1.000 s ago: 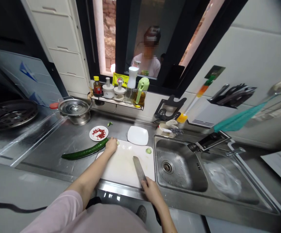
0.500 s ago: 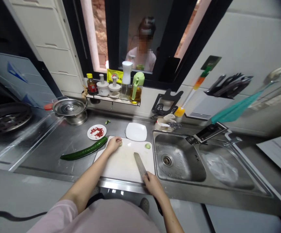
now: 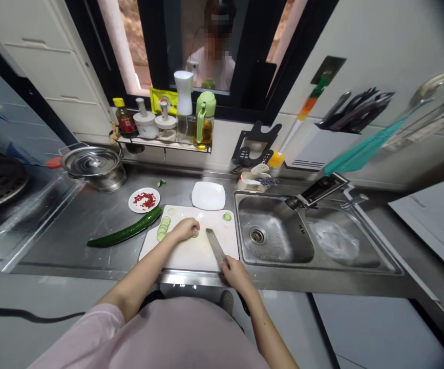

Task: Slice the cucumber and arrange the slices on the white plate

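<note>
Head view: left of the cutting board (image 3: 191,257), a cucumber (image 3: 126,233) is lying; slices (image 3: 162,230) are resting on its left side; over its middle, the left hand (image 3: 185,229) is pinching a cucumber piece (image 3: 194,234); at its near edge, the right hand (image 3: 236,273) is gripping a knife (image 3: 215,246).

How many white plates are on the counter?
2: a round plate holding red pieces, beyond the cucumber, and a squarish plate behind the cutting board.
</note>
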Motion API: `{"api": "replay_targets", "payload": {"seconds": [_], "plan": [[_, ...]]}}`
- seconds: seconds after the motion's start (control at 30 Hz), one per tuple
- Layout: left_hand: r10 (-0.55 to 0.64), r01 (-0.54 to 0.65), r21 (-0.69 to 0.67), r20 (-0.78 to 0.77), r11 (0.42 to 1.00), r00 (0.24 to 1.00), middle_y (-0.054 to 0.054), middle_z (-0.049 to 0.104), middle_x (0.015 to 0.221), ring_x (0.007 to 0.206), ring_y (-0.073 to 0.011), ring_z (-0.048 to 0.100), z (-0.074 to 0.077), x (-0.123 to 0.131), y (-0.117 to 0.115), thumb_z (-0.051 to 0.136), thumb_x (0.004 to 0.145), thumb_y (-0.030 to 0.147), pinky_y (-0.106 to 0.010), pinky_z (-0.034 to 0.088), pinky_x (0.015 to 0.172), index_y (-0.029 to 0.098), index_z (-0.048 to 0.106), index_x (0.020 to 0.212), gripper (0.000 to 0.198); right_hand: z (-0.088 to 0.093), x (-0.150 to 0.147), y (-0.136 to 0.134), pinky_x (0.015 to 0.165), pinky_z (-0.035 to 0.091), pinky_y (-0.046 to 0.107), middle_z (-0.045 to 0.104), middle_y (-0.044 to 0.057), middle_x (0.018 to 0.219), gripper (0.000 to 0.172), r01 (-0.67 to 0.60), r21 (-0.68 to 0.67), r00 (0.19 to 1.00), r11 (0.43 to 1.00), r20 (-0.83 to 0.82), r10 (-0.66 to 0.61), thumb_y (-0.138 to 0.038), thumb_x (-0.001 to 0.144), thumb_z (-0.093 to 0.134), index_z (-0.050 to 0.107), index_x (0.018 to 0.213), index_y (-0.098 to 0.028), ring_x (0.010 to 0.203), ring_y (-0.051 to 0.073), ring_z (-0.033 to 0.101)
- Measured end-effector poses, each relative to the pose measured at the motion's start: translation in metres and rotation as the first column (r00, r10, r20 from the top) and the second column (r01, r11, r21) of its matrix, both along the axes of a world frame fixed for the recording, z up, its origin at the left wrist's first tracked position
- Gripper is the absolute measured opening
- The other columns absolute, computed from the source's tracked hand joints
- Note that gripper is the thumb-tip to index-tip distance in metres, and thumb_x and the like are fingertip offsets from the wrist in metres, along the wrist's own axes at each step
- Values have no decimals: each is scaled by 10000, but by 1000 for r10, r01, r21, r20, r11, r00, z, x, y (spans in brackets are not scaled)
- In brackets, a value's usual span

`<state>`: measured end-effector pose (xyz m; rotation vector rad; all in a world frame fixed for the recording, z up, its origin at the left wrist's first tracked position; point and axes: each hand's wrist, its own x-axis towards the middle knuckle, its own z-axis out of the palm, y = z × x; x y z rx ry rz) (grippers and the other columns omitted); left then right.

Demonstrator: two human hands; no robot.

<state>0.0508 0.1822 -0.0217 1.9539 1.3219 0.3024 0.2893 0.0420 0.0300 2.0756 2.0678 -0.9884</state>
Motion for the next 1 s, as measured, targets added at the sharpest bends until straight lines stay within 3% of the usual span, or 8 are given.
{"api": "replay_targets", "payload": {"seconds": [0.13,0.27,0.47,1.0], "plan": [[154,-149,98,-45,984,987,-64,679,960,897,-187,608,3,-8,-7,607,778,216,-268,444,822,195,714,947,201,8,-10,-1,682,331,246,703,114,974,315,-50,-16,996,999,77,51,-331,955,373,628,1030,-161,912,201,625],[260,-254,74,-77,964,963,-65,670,927,860,-184,602,2,-15,-16,602,792,221,-275,445,798,183,712,960,204,14,-24,1,703,353,261,703,121,983,314,-85,-33,988,996,126,88,-318,960,356,622,1047,-174,915,212,642],[232,-231,32,-88,973,969,-52,632,948,870,-187,596,-2,-11,-23,701,732,313,-268,439,787,206,709,997,286,19,-34,6,734,382,278,699,139,1011,321,-115,-56,982,992,142,122,-298,956,346,620,1068,-172,943,225,645],[234,-230,54,-102,972,967,-47,606,974,914,-189,586,-1,-9,-27,683,760,317,-272,423,809,215,688,974,237,15,-41,7,753,416,312,693,165,1036,342,-130,-84,978,988,155,142,-265,943,330,620,1084,-153,977,256,647]]}}
